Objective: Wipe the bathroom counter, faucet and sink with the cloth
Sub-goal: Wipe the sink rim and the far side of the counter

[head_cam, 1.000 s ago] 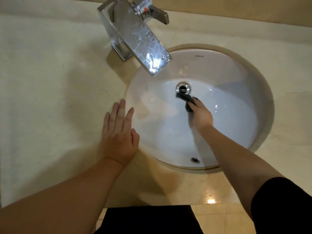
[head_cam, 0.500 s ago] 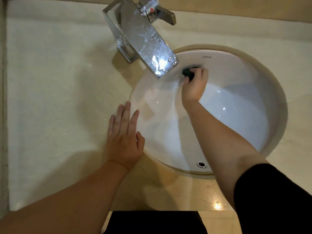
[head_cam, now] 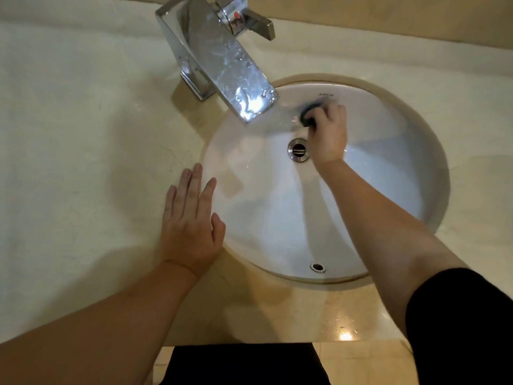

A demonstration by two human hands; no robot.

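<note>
Cream, marble-look stone desk (head_cam: 83, 134): carried a round white ceramic sink (head_cam: 388, 168) set under its top, right of centre.

Square chrome faucet (head_cam: 222, 59): stood at the far left rim of the sink. Its flat spout was beaded with water and reached over the bowl; its lever handle (head_cam: 249, 22) sat at the far end.

Dark bunched cloth (head_cam: 306, 113): lay against the far inner wall of the sink, just right of the spout tip and beyond the chrome drain (head_cam: 298, 149). It was blurred in outline.

Right hand (head_cam: 329, 132): fingers curled round the cloth, gripping it inside the bowl. A black sleeve (head_cam: 458, 323) showed at the upper arm.

Left hand (head_cam: 191, 226): lay flat, palm down, fingers straight and slightly spread, on the desk at the sink's left rim, holding nothing.

Small chrome overflow hole (head_cam: 317, 267): sat in the near wall of the sink.
</note>
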